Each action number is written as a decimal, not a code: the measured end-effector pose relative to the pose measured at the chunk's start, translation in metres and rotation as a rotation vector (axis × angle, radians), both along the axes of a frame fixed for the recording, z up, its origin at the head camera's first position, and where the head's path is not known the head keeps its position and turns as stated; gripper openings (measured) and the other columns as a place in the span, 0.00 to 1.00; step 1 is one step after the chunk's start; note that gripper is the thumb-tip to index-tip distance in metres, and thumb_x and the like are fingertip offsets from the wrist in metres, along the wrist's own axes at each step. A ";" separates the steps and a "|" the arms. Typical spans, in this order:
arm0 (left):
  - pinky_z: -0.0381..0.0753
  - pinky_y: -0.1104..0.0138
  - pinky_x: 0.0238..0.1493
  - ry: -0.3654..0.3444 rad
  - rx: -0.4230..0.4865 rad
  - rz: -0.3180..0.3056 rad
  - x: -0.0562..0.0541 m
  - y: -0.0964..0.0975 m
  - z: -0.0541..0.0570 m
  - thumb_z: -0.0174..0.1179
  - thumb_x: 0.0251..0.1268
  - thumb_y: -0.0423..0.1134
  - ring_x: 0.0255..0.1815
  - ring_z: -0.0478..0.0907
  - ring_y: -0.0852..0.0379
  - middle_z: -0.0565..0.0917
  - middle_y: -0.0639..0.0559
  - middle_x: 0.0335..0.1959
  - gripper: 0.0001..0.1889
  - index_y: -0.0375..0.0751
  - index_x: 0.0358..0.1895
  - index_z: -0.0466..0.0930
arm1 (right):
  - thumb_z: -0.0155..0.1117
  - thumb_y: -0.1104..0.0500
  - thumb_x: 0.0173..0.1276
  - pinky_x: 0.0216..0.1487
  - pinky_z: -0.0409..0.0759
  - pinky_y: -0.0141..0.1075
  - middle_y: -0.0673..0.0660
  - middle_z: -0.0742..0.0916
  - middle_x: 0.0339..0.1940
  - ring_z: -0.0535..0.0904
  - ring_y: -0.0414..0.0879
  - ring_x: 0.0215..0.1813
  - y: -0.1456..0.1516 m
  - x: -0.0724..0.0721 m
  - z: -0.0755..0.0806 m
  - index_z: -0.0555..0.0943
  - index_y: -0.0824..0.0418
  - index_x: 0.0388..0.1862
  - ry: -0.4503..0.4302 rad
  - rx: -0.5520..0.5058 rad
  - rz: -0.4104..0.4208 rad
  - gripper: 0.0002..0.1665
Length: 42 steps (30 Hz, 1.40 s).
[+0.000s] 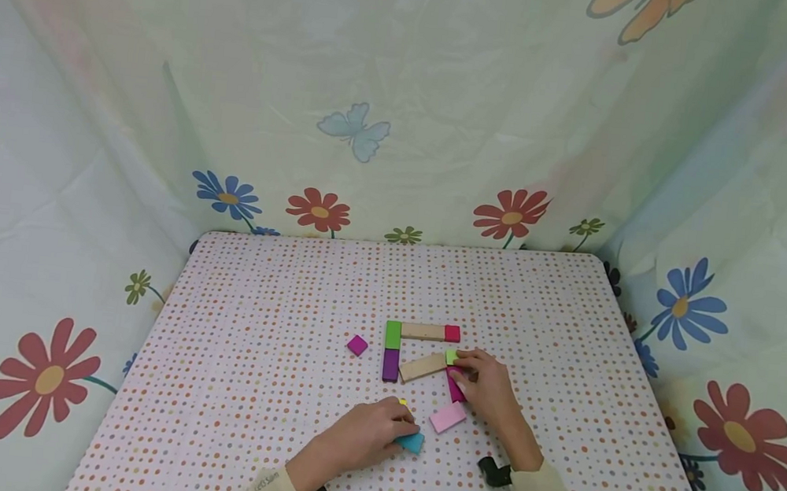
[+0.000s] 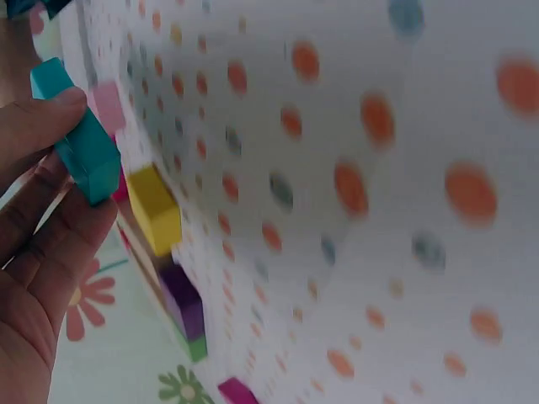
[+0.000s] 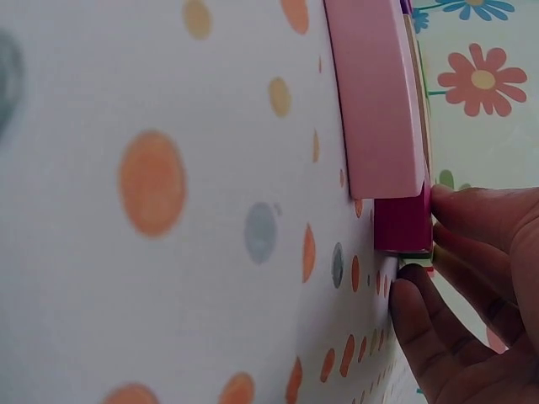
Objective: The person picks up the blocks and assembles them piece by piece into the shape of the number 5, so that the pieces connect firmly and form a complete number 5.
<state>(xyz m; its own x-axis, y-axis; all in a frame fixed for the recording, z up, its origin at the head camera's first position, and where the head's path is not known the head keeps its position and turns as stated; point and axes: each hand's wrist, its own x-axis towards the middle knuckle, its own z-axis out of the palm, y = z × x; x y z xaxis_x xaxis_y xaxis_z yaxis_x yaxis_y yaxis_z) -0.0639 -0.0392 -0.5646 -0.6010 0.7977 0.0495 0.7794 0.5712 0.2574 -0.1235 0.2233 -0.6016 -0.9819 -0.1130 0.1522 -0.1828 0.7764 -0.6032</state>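
Note:
My left hand (image 1: 368, 433) pinches a teal block (image 2: 88, 147) between thumb and fingers, held over the front of the table. My right hand (image 1: 491, 389) bends round a magenta block (image 3: 402, 224), its thumb at the block's upper edge and other fingers along the far side. In the head view, its index fingertip reaches a lime green block (image 1: 451, 357) at the end of a slanted natural wood block (image 1: 423, 368). A pink block (image 1: 448, 417) lies just in front of the magenta one. A yellow block (image 2: 154, 209) shows past the left hand, mostly hidden in the head view.
A green block (image 1: 393, 334) and a purple block (image 1: 391, 365) stand in line, left of the slanted wood. Another wood block (image 1: 423, 331) runs from the green to a red block (image 1: 452, 333). A loose magenta square (image 1: 357, 345) lies left, on the dotted table (image 1: 249, 342).

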 end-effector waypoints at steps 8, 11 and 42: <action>0.83 0.80 0.46 0.052 -0.054 -0.006 0.011 0.013 -0.013 0.73 0.69 0.44 0.51 0.81 0.67 0.88 0.61 0.52 0.16 0.54 0.58 0.90 | 0.77 0.63 0.67 0.40 0.85 0.34 0.61 0.91 0.56 0.87 0.49 0.44 0.000 0.000 0.000 0.91 0.68 0.47 0.016 -0.002 0.001 0.12; 0.84 0.79 0.46 0.079 -0.071 0.001 0.013 0.015 -0.016 0.73 0.69 0.44 0.52 0.82 0.67 0.88 0.61 0.53 0.15 0.54 0.58 0.89 | 0.78 0.64 0.66 0.40 0.86 0.35 0.62 0.91 0.55 0.87 0.50 0.44 0.000 0.001 0.000 0.91 0.69 0.46 0.022 -0.003 -0.002 0.12; 0.86 0.77 0.46 0.164 -0.079 0.059 0.000 0.026 -0.027 0.69 0.73 0.46 0.51 0.83 0.65 0.90 0.62 0.53 0.12 0.54 0.55 0.89 | 0.77 0.62 0.68 0.42 0.87 0.35 0.61 0.90 0.57 0.88 0.49 0.46 0.000 -0.001 -0.002 0.91 0.67 0.48 0.003 0.012 -0.009 0.13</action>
